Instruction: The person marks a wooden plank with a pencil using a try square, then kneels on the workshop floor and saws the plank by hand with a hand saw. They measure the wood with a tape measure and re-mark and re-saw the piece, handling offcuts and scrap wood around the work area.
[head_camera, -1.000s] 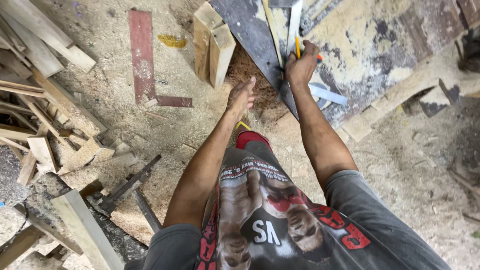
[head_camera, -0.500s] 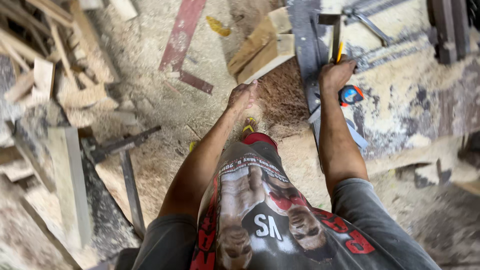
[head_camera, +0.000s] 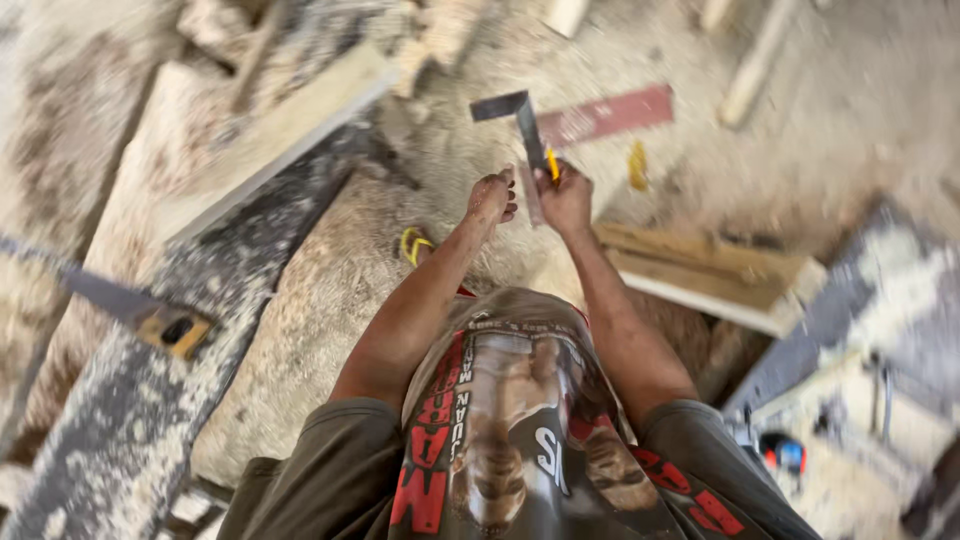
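Above the sawdust-strewn floor, a dark metal L-shaped square and a yellow pencil stand up from the right hand, whose fingers are wrapped tight around both. The left hand hangs just beside it, fingers loosely curled and empty. A pale wooden plank lies near the right forearm, a reddish board beyond the square.

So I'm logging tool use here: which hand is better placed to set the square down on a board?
Right hand: it grips the square and a yellow pencil. The left hand is beside it, holding nothing.
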